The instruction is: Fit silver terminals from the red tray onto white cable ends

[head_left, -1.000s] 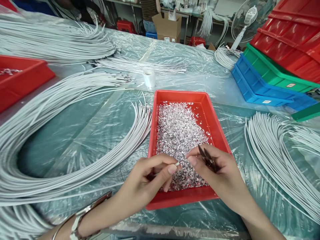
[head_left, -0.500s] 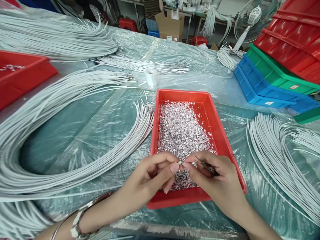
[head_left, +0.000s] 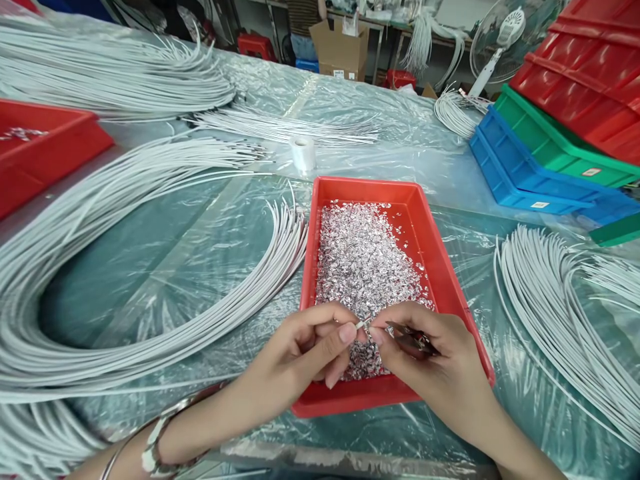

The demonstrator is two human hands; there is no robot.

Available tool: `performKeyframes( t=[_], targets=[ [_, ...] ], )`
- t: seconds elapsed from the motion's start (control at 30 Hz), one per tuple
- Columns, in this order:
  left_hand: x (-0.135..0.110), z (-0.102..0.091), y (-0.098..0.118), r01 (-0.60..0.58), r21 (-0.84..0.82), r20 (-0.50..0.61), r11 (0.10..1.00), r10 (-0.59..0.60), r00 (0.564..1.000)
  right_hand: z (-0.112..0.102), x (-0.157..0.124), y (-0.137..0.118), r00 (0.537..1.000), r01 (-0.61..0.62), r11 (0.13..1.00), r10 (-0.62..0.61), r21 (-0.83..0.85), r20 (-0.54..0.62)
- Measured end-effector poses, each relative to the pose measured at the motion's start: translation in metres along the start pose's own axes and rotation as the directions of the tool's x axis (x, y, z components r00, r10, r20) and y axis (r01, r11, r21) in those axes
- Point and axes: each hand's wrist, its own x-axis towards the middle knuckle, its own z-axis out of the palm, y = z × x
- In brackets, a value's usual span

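My left hand [head_left: 320, 347] pinches the end of a white cable [head_left: 361, 325] between thumb and forefinger. Against that tip, the thumb and forefinger of my right hand [head_left: 425, 353] are pressed together, on what looks like a bit of foil or bared wire. A dark, pointed metal hand tool [head_left: 414, 339], perhaps snips or tweezers, is tucked in my right palm under the curled fingers. Both hands are over the near part of a red tray [head_left: 453, 280], which holds a heap of small silvery foil scraps [head_left: 367, 253].
Left of the tray curves a large bundle of white cables [head_left: 150, 357]; another bundle [head_left: 555, 307] lies to the right. Behind the tray stands a clear tape roll [head_left: 303, 159]. Stacked blue and green bins [head_left: 555, 150] rise at right, a red bin [head_left: 55, 153] at left.
My right fingertips have drawn slightly away from the cable end, and the tool in that palm has turned a little. My left hand stays nearly still.
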Motion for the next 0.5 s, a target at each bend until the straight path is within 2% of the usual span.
performKeyframes(
  t=[0.5],
  targets=[
    [0.0002,-0.0004,0.001,-0.003,0.032,-0.004,0.999,0.003,1.0,-0.0001,-0.001,-0.0019,0.999,-0.007,1.0,0.007,-0.002,0.044]
  ],
)
